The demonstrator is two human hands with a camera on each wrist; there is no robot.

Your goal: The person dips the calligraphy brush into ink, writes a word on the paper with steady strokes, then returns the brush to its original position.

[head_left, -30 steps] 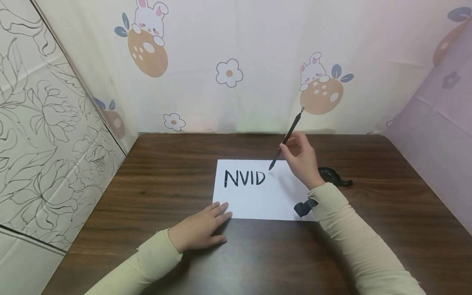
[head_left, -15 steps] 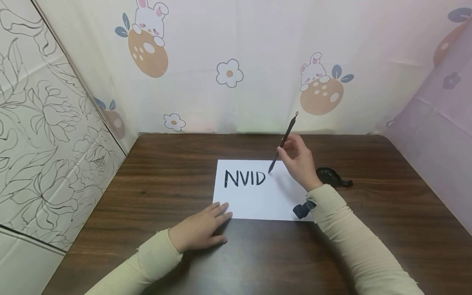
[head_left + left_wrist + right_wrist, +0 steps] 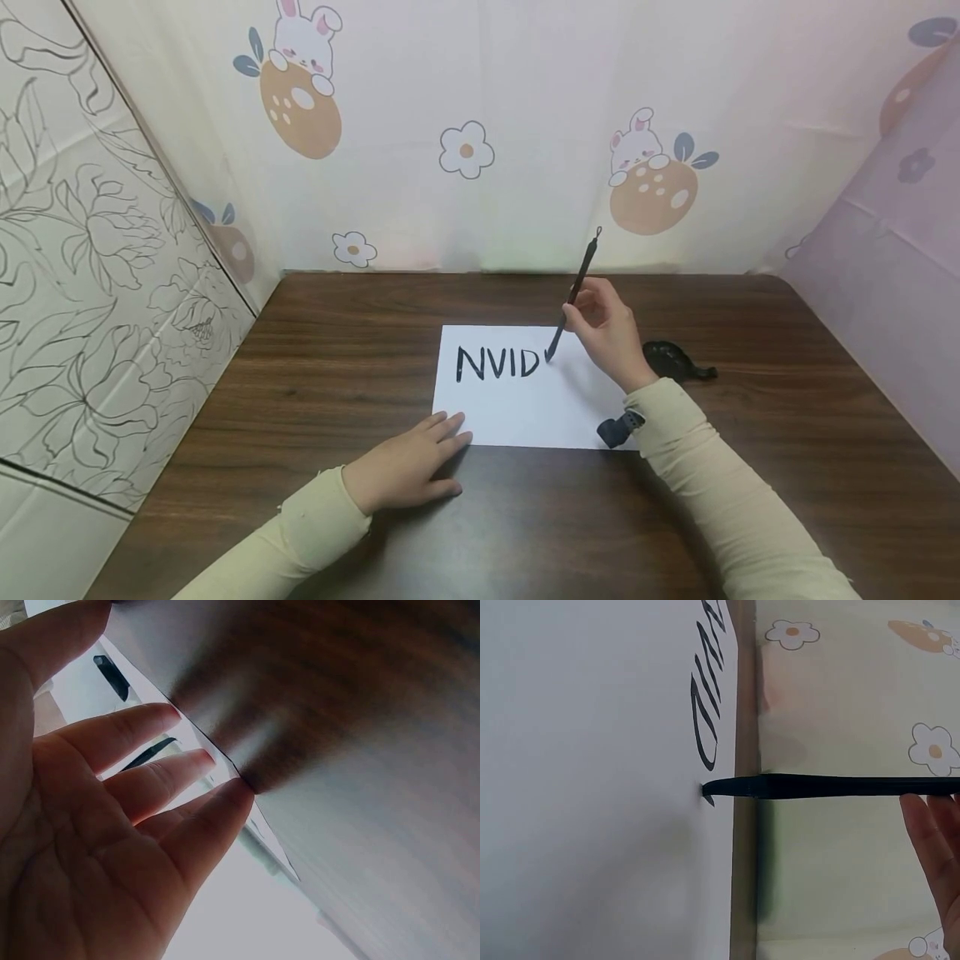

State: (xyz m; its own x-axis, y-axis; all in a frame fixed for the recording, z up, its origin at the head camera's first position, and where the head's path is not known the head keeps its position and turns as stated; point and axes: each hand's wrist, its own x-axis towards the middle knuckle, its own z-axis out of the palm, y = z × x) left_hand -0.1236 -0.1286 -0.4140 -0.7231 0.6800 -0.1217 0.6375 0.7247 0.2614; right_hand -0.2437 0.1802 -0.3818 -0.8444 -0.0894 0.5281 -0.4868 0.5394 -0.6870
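In the head view my right hand pinches a dark calligraphy brush by its handle, the loop end pointing up. The white sheet of paper bears the black letters "NVID". In the right wrist view the bent tip of the brush presses on the paper beside the D, where a short fresh black mark shows. My left hand lies with spread fingers on the sheet's lower left corner. Its fingertips touch the paper's edge in the left wrist view.
A black dish with a curved stem sits on the brown wooden table, right of the paper and partly behind my right wrist. A small black wrist camera hangs over the sheet. A patterned curtain closes off the back.
My right hand has shifted slightly left and down, bringing the brush tip lower beside the D. A short mark has begun there. The left hand has not moved.
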